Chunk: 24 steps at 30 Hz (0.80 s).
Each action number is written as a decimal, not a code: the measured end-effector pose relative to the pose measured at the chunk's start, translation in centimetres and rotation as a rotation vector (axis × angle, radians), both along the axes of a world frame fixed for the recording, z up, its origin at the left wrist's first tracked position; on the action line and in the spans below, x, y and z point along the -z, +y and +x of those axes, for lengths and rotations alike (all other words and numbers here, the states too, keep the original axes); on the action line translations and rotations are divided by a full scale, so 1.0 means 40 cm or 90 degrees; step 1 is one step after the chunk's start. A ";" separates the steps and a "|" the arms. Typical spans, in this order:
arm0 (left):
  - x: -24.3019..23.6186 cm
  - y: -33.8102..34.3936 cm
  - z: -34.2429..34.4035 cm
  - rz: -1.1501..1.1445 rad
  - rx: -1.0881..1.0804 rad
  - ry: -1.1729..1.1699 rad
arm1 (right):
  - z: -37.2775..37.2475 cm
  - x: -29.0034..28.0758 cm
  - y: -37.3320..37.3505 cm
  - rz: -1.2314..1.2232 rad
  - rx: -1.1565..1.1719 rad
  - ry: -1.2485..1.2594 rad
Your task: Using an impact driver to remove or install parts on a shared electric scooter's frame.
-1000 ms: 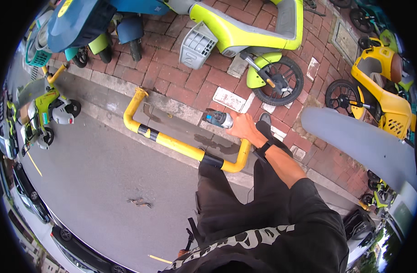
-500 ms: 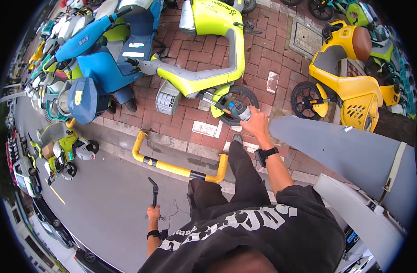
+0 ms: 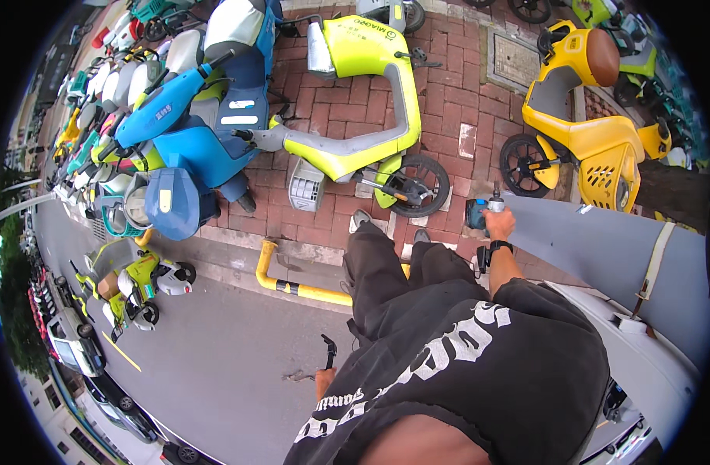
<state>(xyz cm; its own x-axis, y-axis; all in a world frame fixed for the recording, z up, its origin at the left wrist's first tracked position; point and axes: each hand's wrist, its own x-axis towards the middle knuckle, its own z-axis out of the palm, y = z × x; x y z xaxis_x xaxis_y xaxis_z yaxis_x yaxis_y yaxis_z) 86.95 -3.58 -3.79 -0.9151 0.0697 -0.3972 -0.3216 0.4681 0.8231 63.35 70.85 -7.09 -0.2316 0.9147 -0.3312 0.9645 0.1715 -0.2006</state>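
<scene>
Lighting: bright, diffuse daylight; source outside the frame. Shadows are soft and faint on the asphalt (image 3: 238,372) at lower left and the brick paving (image 3: 331,97) at upper centre. Pale sheen shows on the yellow scooter (image 3: 603,139) at upper right. Overexposure: 1 white patch at the far-left rim, beside dark trees (image 3: 20,310). The black shirt (image 3: 525,380) at lower centre retains little fold detail. Distortion: all 4 corners black; bluish fringing at the rim; outer edges bend. Focus: right hand (image 3: 500,222) clear; parked scooters (image 3: 118,85) at upper left lose fine detail.
</scene>
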 end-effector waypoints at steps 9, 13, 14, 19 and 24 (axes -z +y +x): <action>0.155 0.085 -0.677 -0.153 0.038 -0.296 | -0.096 -0.237 -0.023 0.034 0.081 -0.021; 0.154 0.184 -1.070 -0.283 0.089 -0.428 | -0.169 -0.372 -0.004 0.066 0.109 0.037; 0.149 0.215 -1.125 -0.322 0.121 -0.458 | -0.157 -0.395 0.019 0.078 0.131 0.073; 0.252 0.258 -1.439 -0.364 -0.083 -0.329 | -0.356 -0.394 0.122 0.057 0.131 0.105; 0.107 0.555 -1.603 -0.279 -0.025 -0.274 | -0.443 -0.366 0.337 0.051 0.152 0.103</action>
<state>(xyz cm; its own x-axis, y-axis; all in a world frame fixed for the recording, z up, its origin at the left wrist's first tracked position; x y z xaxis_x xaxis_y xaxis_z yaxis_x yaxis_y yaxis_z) 22.82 18.62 -8.06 -0.6646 -0.2140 -0.7159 -0.6064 0.7143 0.3494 45.64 84.31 7.55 -0.0505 0.9714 -0.2322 0.9362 -0.0349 -0.3497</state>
